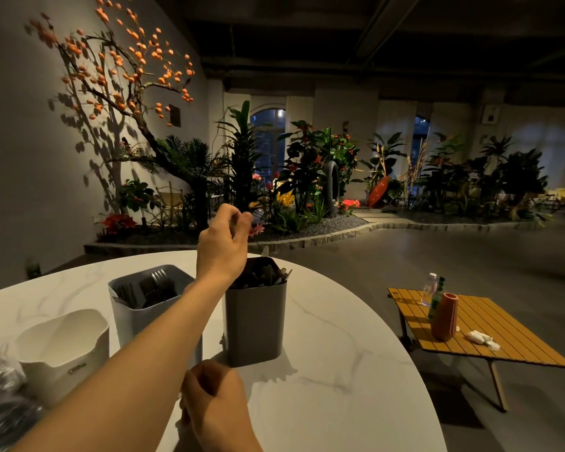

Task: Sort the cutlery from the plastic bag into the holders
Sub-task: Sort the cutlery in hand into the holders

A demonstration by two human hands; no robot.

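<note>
**Reader:** Hands first, please. Where are they, and is either one holding anything?

**Describer:** The left hand is raised on an outstretched arm above the dark grey holder. Its fingers are loosely curled, thumb near the fingertips, and nothing shows between them. The right hand is low and close to the camera, over the near part of the table. Its fingers are curled under, seen from the back, so I cannot tell whether it holds anything.

**Reader:** And the cutlery and holders?

**Describer:** Three holders stand in a row on the round, white, marble-patterned table. The dark grey one, on the right, is packed with dark cutlery, and one pale tip sticks up at the back. The light grey holder, in the middle, has dark forks in it, partly hidden by the left forearm. The white holder, on the left, shows nothing inside from this angle. The plastic bag lies at the far left edge, just beside the white holder; it is blurred, with dark cutlery showing through.

**Reader:** Anything else nearby?

**Describer:** To the right, well apart from the round table, is a low wooden table carrying a clear bottle, a green bottle, an orange vase and crumpled tissue. Behind, plants line the wall.
</note>
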